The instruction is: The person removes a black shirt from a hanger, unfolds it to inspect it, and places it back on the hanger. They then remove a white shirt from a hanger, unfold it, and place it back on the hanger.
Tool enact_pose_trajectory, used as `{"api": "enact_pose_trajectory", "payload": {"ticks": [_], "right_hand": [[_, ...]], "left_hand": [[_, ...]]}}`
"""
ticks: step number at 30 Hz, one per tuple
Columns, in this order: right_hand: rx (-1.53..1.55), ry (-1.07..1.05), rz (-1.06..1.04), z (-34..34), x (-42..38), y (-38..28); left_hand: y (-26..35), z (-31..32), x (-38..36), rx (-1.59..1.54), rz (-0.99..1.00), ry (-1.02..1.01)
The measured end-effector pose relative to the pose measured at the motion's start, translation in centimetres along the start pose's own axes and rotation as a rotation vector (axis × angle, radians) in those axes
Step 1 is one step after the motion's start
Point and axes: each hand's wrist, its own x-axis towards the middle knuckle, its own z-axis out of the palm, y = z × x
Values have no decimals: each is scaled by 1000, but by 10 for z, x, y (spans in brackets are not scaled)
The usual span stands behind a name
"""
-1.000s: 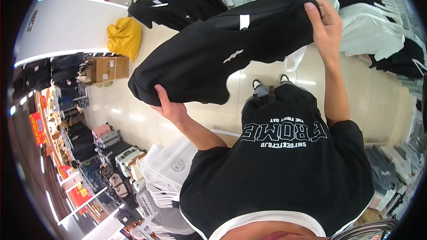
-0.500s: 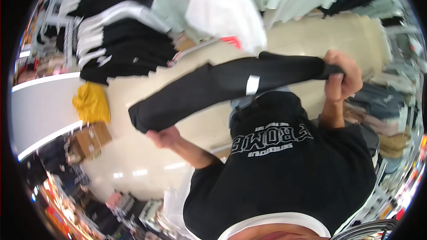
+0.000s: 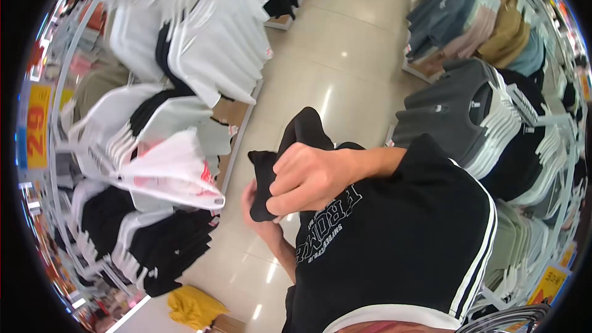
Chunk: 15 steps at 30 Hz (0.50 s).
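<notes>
A black garment (image 3: 302,131) is bunched up in front of my chest, part of it sticking up beyond my fingers. My right hand (image 3: 305,179) is closed around its near part, knuckles toward the camera. Behind and just left of it, my left hand (image 3: 254,209) grips the lower end of the same cloth, its fingers partly hidden by the fabric. The two hands are close together. The black shirt with outlined lettering (image 3: 394,246) that I wear is right behind them.
White shirts (image 3: 216,37) hang on racks at the left, with a white and red plastic bag (image 3: 179,169) below them. Grey shirts (image 3: 441,108) hang at the right. A tiled aisle (image 3: 333,43) runs between. A yellow bag (image 3: 194,307) lies at the lower left.
The black garment was stretched wide between my hands and is now bunched. My hands have come together. The view has turned toward the aisle.
</notes>
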Motion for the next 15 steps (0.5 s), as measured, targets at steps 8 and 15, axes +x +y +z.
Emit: {"api": "enact_pose_trajectory", "payload": {"ticks": [8,15], "right_hand": [[-218,148,153,-116,-58,-16],[-388,235,276,-166,-106,-16]], "left_hand": [[-6,137,39,-9,-223,-558],[25,249,94,106,-185,-914]]}}
